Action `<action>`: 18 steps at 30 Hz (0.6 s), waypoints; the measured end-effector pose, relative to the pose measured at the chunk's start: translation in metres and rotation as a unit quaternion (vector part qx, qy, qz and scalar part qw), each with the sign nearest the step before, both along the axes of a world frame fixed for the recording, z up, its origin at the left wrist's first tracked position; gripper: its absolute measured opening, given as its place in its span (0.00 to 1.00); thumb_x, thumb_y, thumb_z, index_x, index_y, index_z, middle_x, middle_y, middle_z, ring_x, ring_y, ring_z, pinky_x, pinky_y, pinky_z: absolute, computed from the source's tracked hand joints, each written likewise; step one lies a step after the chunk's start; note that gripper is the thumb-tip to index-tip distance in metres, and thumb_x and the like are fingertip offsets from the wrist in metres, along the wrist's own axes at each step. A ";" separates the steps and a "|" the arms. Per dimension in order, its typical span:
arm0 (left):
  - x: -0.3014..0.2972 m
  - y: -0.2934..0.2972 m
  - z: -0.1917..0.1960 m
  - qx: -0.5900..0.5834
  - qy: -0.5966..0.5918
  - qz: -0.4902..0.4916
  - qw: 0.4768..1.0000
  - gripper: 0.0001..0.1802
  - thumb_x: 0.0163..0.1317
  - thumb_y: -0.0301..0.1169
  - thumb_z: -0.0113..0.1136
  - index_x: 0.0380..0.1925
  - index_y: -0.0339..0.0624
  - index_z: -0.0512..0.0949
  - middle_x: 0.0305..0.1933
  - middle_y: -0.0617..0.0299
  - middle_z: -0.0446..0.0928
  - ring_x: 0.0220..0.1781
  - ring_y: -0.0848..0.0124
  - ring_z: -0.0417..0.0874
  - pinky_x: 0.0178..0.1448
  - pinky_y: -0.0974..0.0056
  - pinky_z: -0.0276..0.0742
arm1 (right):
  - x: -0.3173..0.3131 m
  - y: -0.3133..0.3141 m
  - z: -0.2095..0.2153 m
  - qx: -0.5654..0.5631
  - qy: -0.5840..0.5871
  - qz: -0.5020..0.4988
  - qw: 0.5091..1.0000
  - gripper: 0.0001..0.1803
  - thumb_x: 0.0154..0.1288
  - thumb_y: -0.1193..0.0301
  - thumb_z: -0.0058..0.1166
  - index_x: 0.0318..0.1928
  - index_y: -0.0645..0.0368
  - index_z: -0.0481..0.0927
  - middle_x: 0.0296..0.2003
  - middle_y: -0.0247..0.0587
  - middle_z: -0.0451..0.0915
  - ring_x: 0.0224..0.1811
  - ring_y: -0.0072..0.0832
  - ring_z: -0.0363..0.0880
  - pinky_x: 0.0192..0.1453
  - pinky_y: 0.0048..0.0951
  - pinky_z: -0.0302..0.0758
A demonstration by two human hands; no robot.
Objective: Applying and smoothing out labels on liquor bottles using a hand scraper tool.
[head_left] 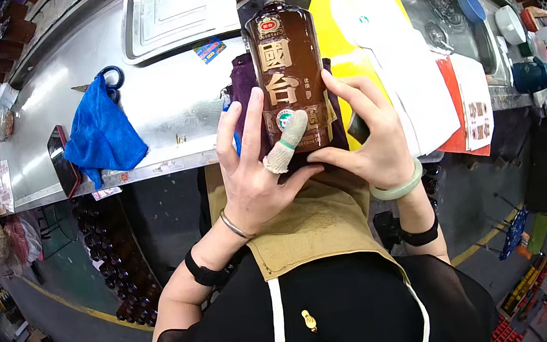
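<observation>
A brown glass bottle (287,48) with gold lettering lies in front of me, its neck pointing away. My left hand (254,174) is closed along its left side. One finger of that hand, in a white knitted finger cover (279,159) with a green band, lies over the small round label near the bottle's base. On the right side, my right hand (378,137) grips the bottle with its fingers on the edge and its thumb at the base. Dark purple cloth (244,80) shows under and beside the bottle. The underside of the bottle is hidden.
A blue cloth (103,129) lies left on the metal table, by scissors (109,76) and a dark red-edged phone-like slab (64,162). A metal tray (180,45) stands behind. White sheets (417,93) cover the right side, before a sink (497,49). Another person (1,243) is far left.
</observation>
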State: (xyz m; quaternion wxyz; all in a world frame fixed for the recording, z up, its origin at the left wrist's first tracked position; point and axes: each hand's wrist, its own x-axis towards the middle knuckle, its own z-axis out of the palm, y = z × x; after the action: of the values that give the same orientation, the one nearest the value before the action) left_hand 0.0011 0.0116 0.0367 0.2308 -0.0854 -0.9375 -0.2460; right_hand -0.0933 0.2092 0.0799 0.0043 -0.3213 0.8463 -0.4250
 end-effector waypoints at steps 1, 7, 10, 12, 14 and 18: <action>-0.004 0.002 0.000 -0.008 0.021 0.005 1.000 0.38 0.50 0.45 0.83 0.65 0.59 0.83 0.80 0.43 0.64 0.78 0.42 0.61 0.79 0.45 0.62 | -0.005 0.005 -0.001 -0.038 -0.028 0.031 0.998 0.50 0.44 0.65 0.85 0.70 0.61 0.77 0.57 0.46 0.81 0.58 0.41 0.83 0.65 0.38 0.77; -0.027 -0.001 0.001 0.039 0.114 -0.001 0.993 0.33 0.45 0.29 0.81 0.56 0.50 0.86 0.63 0.57 0.81 0.65 0.58 0.82 0.76 0.45 0.66 | -0.005 0.013 -0.010 -0.183 -0.208 -0.100 0.956 0.26 0.68 0.69 0.72 0.64 0.60 0.82 0.46 0.26 0.83 0.30 0.10 0.57 0.35 0.16 0.59; -0.016 -0.010 -0.010 0.088 0.081 0.015 0.993 0.31 0.48 0.27 0.79 0.57 0.39 0.84 0.62 0.47 0.84 0.65 0.54 0.84 0.81 0.42 0.61 | 0.002 0.001 -0.012 -0.224 -0.254 -0.136 0.931 0.24 0.70 0.68 0.70 0.63 0.60 0.82 0.38 0.24 0.77 0.30 0.10 0.59 0.34 0.17 0.59; -0.012 -0.005 -0.016 0.094 0.075 0.016 0.993 0.31 0.50 0.27 0.78 0.57 0.37 0.83 0.63 0.45 0.83 0.66 0.53 0.84 0.80 0.42 0.62 | 0.004 -0.007 -0.017 -0.204 -0.240 -0.132 0.940 0.26 0.69 0.68 0.71 0.64 0.60 0.81 0.34 0.22 0.73 0.30 0.09 0.60 0.34 0.17 0.59; -0.013 -0.004 -0.015 0.075 0.071 0.005 0.995 0.30 0.53 0.25 0.76 0.59 0.33 0.82 0.64 0.41 0.82 0.67 0.50 0.83 0.80 0.42 0.63 | 0.009 -0.017 -0.016 -0.197 -0.268 -0.141 0.933 0.29 0.67 0.68 0.73 0.66 0.60 0.78 0.34 0.23 0.72 0.32 0.10 0.62 0.37 0.16 0.61; -0.011 -0.007 -0.025 0.123 0.068 -0.002 0.990 0.32 0.53 0.25 0.75 0.60 0.32 0.82 0.67 0.42 0.80 0.68 0.51 0.83 0.79 0.43 0.64 | 0.006 -0.009 -0.035 -0.229 -0.351 -0.117 0.900 0.33 0.67 0.69 0.73 0.69 0.61 0.76 0.34 0.22 0.72 0.33 0.11 0.64 0.39 0.15 0.63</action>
State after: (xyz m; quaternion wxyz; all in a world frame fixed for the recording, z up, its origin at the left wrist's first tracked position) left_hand -0.0099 0.0045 0.0117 0.3024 -0.0749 -0.8818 -0.3540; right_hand -0.0874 0.2003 0.0447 0.1779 -0.0422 0.7008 -0.6896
